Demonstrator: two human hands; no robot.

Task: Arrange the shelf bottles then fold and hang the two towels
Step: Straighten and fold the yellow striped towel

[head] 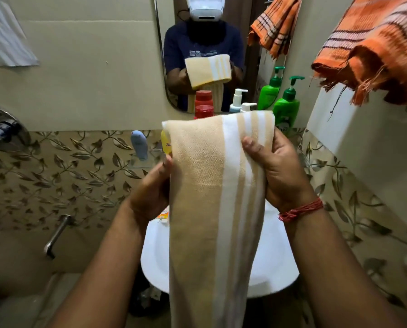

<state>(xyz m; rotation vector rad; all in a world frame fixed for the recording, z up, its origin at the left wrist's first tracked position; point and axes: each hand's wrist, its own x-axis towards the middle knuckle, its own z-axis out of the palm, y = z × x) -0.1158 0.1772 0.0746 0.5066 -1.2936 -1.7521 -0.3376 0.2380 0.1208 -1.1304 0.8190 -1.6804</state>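
I see the beige towel held up in front of me, above the white sink and in front of the mirror. It is folded into a long narrow band with a rounded fold at the top, and the rest hangs straight down out of view at the bottom edge. Its left part is plain beige; its right part carries broad white stripes with thinner beige ones between them, running lengthwise. The weave looks slightly ribbed.

My left hand grips the towel's left edge, fingers curled behind the cloth and the thumb at the front edge. My right hand holds the right edge, thumb pressed flat on the white stripe, the other fingers wrapped behind. A red thread circles the right wrist.

Behind the towel's top, on the shelf, stand a red-capped bottle, a white pump bottle and a green pump bottle; a yellow bottle peeks out at the towel's left edge, and a blue tube stands further left. The orange striped towel hangs at the upper right, frayed along its lower edge.
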